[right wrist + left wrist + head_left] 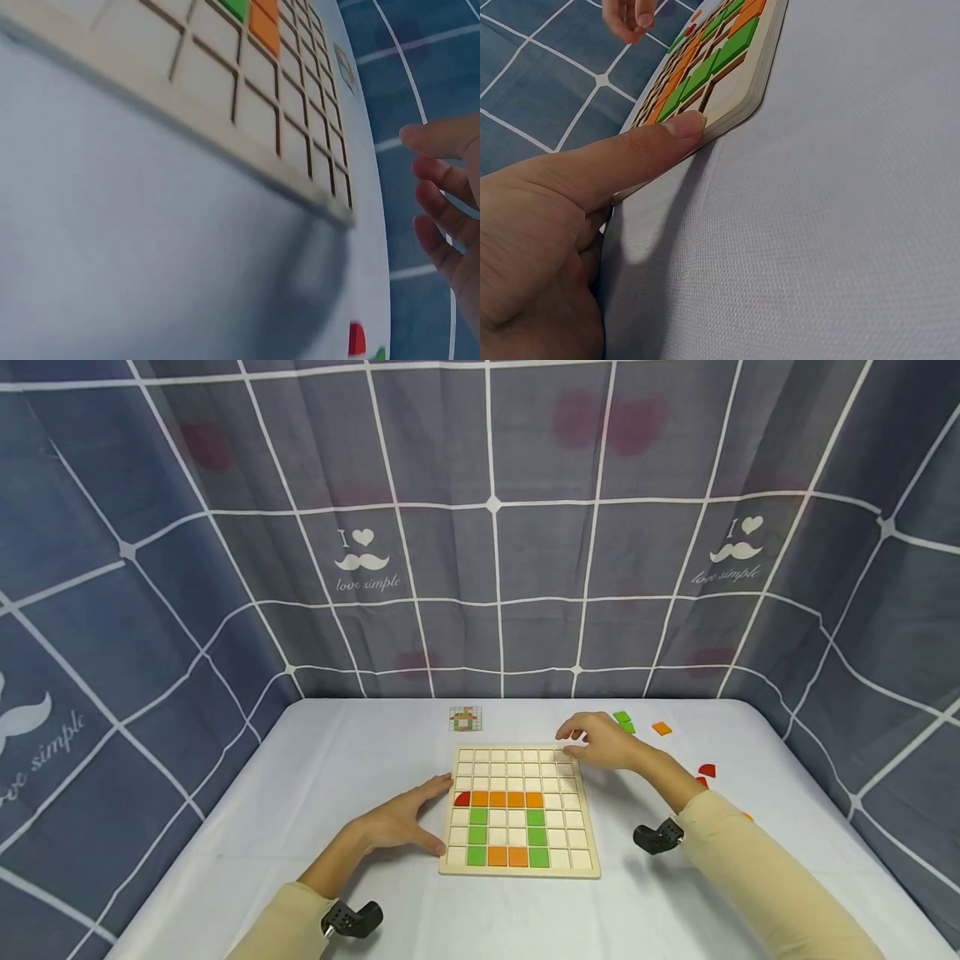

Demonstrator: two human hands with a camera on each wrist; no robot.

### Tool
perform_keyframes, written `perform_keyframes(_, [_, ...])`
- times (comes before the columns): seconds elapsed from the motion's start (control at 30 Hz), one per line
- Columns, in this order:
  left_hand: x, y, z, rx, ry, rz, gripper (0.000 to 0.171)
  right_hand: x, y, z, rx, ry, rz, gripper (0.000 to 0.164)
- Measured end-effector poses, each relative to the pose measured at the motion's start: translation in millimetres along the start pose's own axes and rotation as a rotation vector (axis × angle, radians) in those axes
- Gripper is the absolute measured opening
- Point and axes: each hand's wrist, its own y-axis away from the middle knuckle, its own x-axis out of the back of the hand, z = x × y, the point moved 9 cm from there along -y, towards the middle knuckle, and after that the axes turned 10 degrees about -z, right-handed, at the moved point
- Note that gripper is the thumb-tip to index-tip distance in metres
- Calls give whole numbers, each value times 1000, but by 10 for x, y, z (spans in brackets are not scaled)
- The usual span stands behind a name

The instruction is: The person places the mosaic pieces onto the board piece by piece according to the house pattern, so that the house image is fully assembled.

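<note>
On white cloth [360, 727], wooden board [517, 770], dark gridded curtains [540, 552] behind, left fingers [433, 787] apart, right fingers [576, 723] apart

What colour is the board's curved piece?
Red; the curved piece shows best in the head view.

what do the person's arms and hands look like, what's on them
The left hand and right hand are bare, without gloves. The left sleeve and right sleeve are long, plain and beige. A small, curved black device sits at each wrist, left device and right device; no cables show.
</note>
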Motion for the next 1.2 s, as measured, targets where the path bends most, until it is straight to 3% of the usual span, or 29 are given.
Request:
perform_keyframes(0.3, [3, 1, 19, 0, -4, -3, 116, 227, 272, 553, -132, 20, 33, 24])
perform_keyframes(0.53, [8, 12, 14, 1, -10, 1, 116, 130, 420, 826, -208, -22, -41, 39])
perform_keyframes(0.83, [-6, 9, 1, -6, -19, 1, 116, 54, 506, 869, -124, -1, -25, 38])
perform_keyframes(1.2, [-4, 17, 9, 1, -24, 4, 116, 44, 510, 881, -133, 109, 24, 26])
